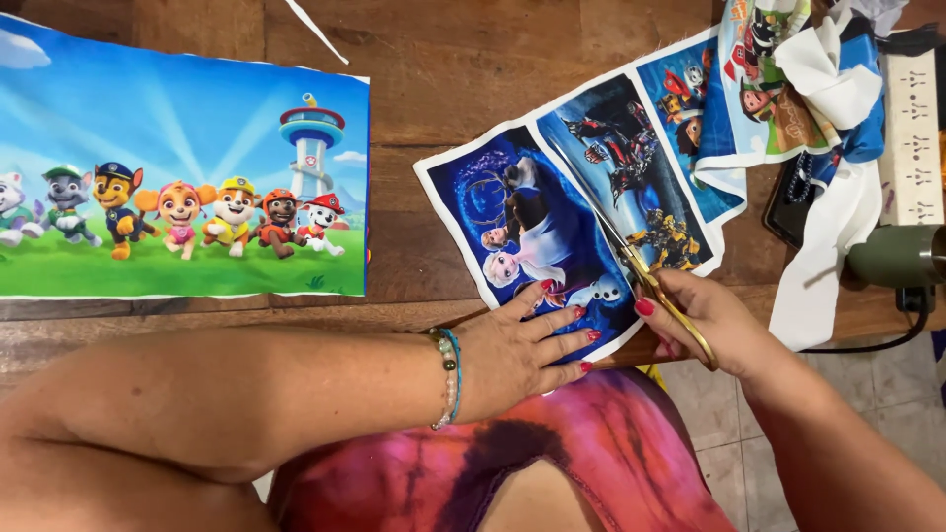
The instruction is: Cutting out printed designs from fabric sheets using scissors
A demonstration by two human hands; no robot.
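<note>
A strip of printed fabric with cartoon panels lies on the wooden table. My left hand presses flat on the near corner of its dark blue panel, fingers spread, a beaded bracelet on the wrist. My right hand grips gold-handled scissors. Their blades lie along the white seam between the dark blue panel and the panel beside it, pointing away from me.
A large printed cloth with cartoon dogs covers the table's left side. A heap of more printed and white fabric sits at the far right, beside a white ruler and a green cylindrical tool. Tiled floor shows below right.
</note>
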